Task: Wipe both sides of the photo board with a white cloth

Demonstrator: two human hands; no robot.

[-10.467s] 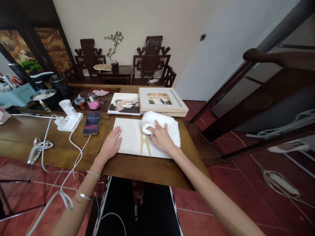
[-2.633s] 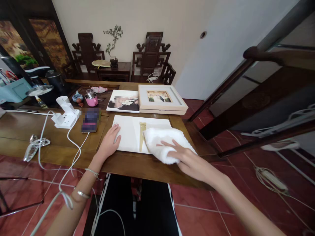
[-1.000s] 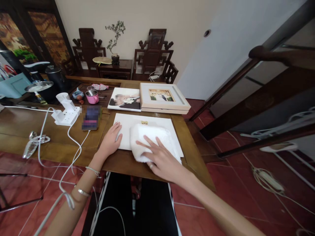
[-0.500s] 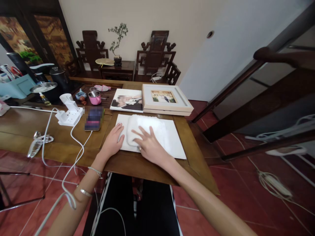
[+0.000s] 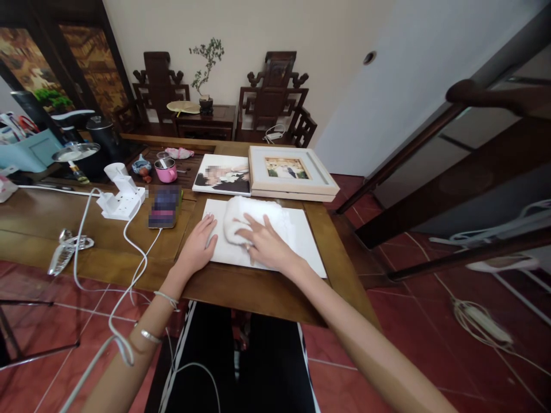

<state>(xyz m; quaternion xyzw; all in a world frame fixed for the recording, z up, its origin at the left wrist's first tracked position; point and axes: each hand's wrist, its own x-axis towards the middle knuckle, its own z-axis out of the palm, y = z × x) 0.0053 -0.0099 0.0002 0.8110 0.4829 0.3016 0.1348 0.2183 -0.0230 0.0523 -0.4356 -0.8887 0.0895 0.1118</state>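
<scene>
A flat white board (image 5: 312,252) lies near the table's front edge. My left hand (image 5: 198,244) rests flat on the board's left side, fingers stretched out and holding nothing. On the middle of the board is a thick, fluffy white cloth (image 5: 262,207), bunched up. My right hand (image 5: 264,244) presses down on this cloth, its fingers apart and bent into the fabric. A ring shows on that hand. Part of the board is hidden under the cloth and hand.
Behind the board lie a photo panel (image 5: 221,179) and a pale framed picture (image 5: 322,182). A phone (image 5: 165,207), a power strip (image 5: 123,206) with trailing white cables, a silver hair clip (image 5: 63,252) and a pink cup (image 5: 166,172) are to the left.
My right hand has shifted slightly right, and the cloth under it has bunched up and pulled back from the board's front edge. My left hand has stayed put.
</scene>
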